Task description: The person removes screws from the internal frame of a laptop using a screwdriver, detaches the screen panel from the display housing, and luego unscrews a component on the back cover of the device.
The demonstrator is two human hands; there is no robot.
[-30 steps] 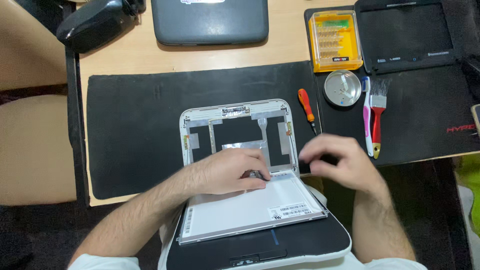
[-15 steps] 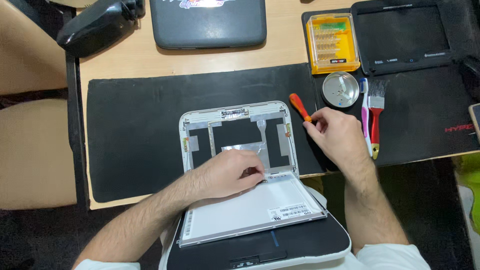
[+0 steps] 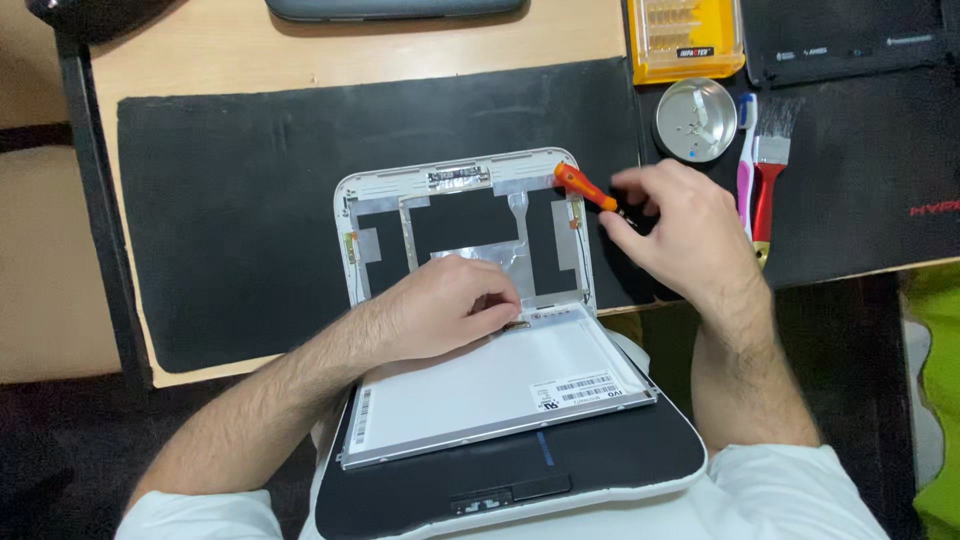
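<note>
A small white laptop lies open at the desk's near edge, its empty lid frame [image 3: 352, 215] flat on the black mat [image 3: 230, 200]. The detached screen panel [image 3: 490, 385] lies face down over the keyboard base [image 3: 610, 465]. My left hand [image 3: 445, 305] rests on the panel's top edge, fingertips at a small connector there. My right hand [image 3: 680, 235] is closed around an orange-handled screwdriver [image 3: 585, 187], lifted just above the lid's upper right corner.
A round metal dish [image 3: 695, 120], a yellow bit case [image 3: 685, 35], a red-handled brush [image 3: 768, 175] and a pink-handled toothbrush [image 3: 744, 170] lie at the right. A dark laptop [image 3: 395, 8] lies at the far edge. A second black mat [image 3: 880, 170] covers the right side.
My right hand left the panel, reached right to the screwdriver on the mat and picked it up. My left hand stayed on the panel's top edge.
</note>
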